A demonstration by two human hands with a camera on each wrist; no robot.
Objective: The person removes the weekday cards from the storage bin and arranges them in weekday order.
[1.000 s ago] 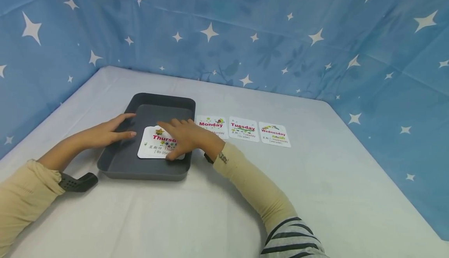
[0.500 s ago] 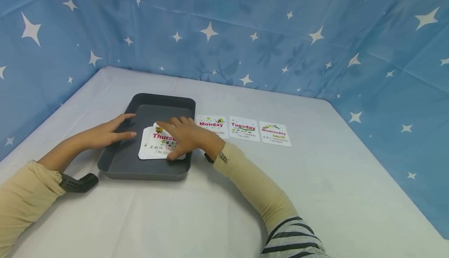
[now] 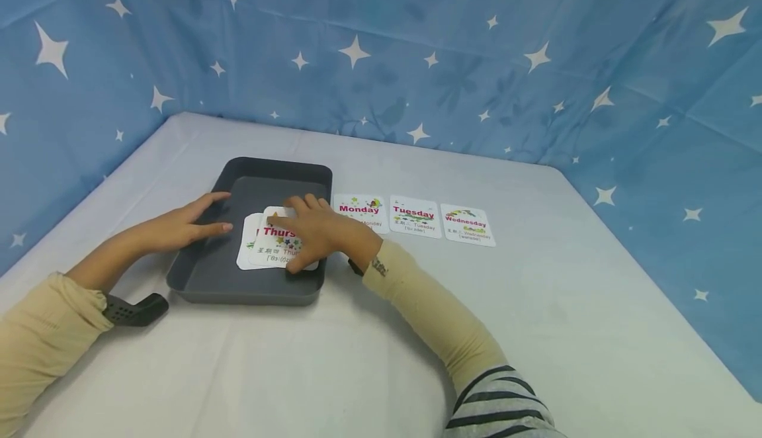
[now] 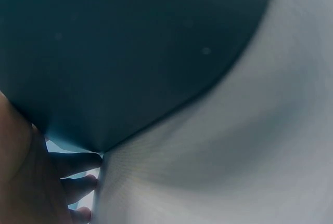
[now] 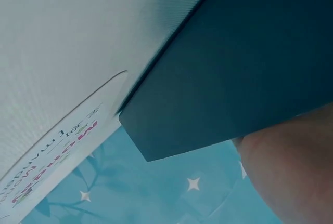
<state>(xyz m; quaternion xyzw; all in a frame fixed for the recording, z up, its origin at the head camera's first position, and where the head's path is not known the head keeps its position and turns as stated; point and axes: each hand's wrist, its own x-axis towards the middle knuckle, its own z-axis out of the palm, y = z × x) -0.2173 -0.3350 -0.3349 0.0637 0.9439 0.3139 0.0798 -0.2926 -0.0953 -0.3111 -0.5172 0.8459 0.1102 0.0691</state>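
Note:
In the head view, a dark grey tray (image 3: 238,298) holds a small pile of white cards. The top one, a Thursday card (image 3: 275,243), overlaps another card (image 3: 247,253) whose print is mostly covered. My right hand (image 3: 318,229) bends over the Thursday card, its thumb at the lower edge and a finger near the top; it holds the card from both sides. At the tray's left wall rests my left hand (image 3: 172,226), index finger and thumb extended over the inside. The left wrist view shows its other fingers (image 4: 78,185) loose beside the tray.
Right of the tray lie a Monday card (image 3: 360,210), a Tuesday card (image 3: 415,218) and a Wednesday card (image 3: 467,225) in a row on the white tablecloth (image 3: 571,332). A blue curtain with stars (image 3: 381,47) stands behind the table.
The Thursday card has slid right over the pile under my right hand, baring more of the card below. A right finger has bent further in. My left hand has stayed still.

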